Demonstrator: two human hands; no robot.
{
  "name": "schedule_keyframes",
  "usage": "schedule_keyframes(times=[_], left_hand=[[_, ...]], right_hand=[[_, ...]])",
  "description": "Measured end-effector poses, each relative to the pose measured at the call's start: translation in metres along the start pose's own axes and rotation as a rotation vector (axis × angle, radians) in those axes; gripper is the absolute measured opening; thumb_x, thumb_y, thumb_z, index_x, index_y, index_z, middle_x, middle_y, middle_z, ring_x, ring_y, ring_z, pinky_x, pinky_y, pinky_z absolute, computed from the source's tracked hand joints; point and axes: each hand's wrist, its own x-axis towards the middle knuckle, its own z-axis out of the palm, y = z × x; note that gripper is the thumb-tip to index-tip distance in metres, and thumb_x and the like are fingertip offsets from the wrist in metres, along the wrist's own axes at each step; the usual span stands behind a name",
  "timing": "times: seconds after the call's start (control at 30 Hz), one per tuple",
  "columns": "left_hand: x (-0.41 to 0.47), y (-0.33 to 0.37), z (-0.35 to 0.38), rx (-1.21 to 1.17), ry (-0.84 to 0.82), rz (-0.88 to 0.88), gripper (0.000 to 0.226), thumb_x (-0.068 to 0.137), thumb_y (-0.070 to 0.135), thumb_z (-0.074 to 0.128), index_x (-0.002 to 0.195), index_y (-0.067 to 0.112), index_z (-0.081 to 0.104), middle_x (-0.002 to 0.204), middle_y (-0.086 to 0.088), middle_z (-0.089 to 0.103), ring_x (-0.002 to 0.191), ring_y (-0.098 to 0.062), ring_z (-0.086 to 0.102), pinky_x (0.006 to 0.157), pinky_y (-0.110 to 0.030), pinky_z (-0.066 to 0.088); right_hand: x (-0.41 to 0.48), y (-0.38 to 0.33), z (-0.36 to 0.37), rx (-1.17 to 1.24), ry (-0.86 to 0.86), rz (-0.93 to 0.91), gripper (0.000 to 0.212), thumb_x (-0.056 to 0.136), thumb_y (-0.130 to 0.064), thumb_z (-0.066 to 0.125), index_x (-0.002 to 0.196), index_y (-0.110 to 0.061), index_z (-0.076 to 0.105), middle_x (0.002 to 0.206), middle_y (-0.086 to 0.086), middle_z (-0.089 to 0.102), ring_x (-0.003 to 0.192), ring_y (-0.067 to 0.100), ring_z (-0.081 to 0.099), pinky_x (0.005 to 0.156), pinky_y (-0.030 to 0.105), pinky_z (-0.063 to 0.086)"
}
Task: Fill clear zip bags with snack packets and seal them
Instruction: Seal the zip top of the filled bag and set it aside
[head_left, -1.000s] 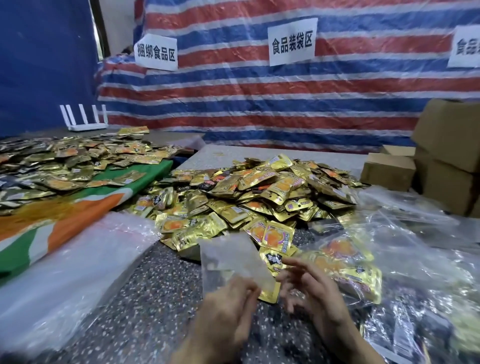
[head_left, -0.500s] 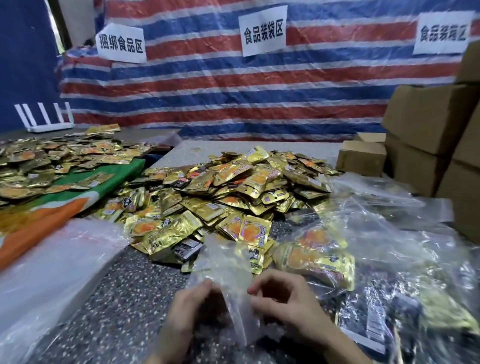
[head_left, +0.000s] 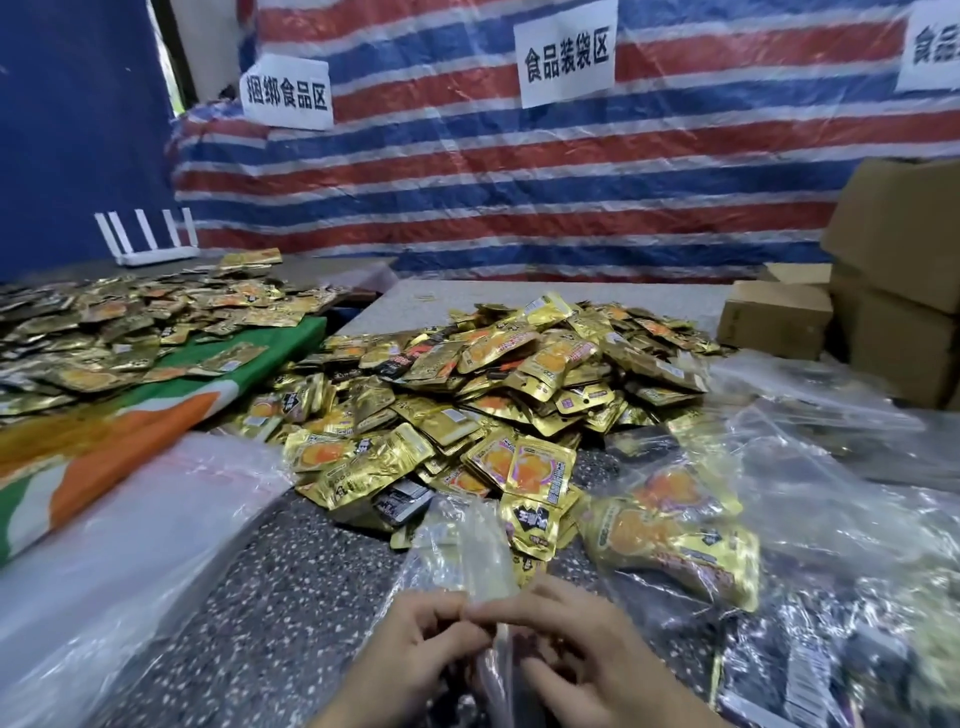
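Note:
Near the bottom centre an empty clear zip bag (head_left: 462, 551) stands up from between my two hands. My left hand (head_left: 410, 654) and my right hand (head_left: 576, 649) both pinch its lower edge with curled fingers, the fingertips meeting. Behind it a big heap of gold snack packets (head_left: 498, 384) covers the speckled dark table (head_left: 280, 597). Filled clear bags with gold packets (head_left: 675, 540) lie just right of my hands.
A stack of empty clear bags (head_left: 130, 530) lies at the left, beside an orange, white and green cloth (head_left: 130, 431) carrying more packets (head_left: 130, 322). Cardboard boxes (head_left: 893, 280) stand at the right. A striped tarp with paper signs (head_left: 566, 57) hangs behind; a white router (head_left: 150, 239) sits far left.
My hands have drawn together on the clear bag, and the bag now stands more upright and narrower between them. The view has shifted slightly.

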Motion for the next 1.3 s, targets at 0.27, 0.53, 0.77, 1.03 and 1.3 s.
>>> schedule_keyframes(times=[0.27,0.53,0.77,1.03,1.3], left_hand=[[0.003,0.000,-0.004,-0.480,0.158,-0.098,0.042,0.036,0.031,0.084,0.045,0.003,0.054,0.045,-0.009,0.038,0.037,-0.017,0.038,0.037,-0.019,0.032],[0.011,0.007,0.009,-0.587,0.027,-0.145,0.054,0.067,0.043,0.080,0.058,-0.008,0.064,0.042,-0.008,0.043,0.031,-0.015,0.039,0.035,-0.018,0.030],[0.065,0.010,0.006,0.351,0.461,-0.025,0.025,0.091,0.036,0.068,0.071,0.020,0.066,0.069,0.004,0.065,0.059,-0.008,0.060,0.060,-0.031,0.056],[0.110,-0.010,0.032,0.939,0.459,-0.239,0.048,0.078,0.071,0.064,0.100,0.029,0.058,0.104,0.010,0.056,0.091,-0.012,0.057,0.087,-0.034,0.049],[0.083,0.035,0.004,0.178,0.660,0.050,0.017,0.086,0.017,0.075,0.090,0.022,0.059,0.090,-0.002,0.062,0.080,-0.021,0.064,0.064,-0.028,0.053]], right_hand=[[-0.005,-0.007,-0.032,0.002,0.348,-0.094,0.007,0.076,-0.016,0.059,0.081,-0.015,0.064,0.099,-0.006,0.058,0.087,0.009,0.061,0.070,0.022,0.051],[-0.019,-0.015,-0.042,-0.032,0.668,-0.210,0.021,0.073,-0.008,0.039,0.072,-0.027,0.046,0.110,-0.001,0.065,0.072,0.012,0.056,0.059,0.023,0.038],[-0.025,0.005,-0.030,-0.011,0.715,-0.174,0.022,0.077,-0.007,0.038,0.072,-0.028,0.041,0.096,-0.005,0.066,0.062,0.016,0.049,0.058,0.023,0.036],[-0.025,0.003,-0.031,-0.042,0.636,-0.151,0.020,0.077,-0.008,0.037,0.071,-0.027,0.042,0.092,-0.009,0.062,0.061,0.006,0.047,0.057,0.015,0.033],[-0.027,0.000,-0.030,-0.050,0.628,-0.135,0.017,0.079,-0.009,0.039,0.071,-0.024,0.043,0.093,-0.009,0.060,0.069,0.011,0.052,0.062,0.018,0.037]])
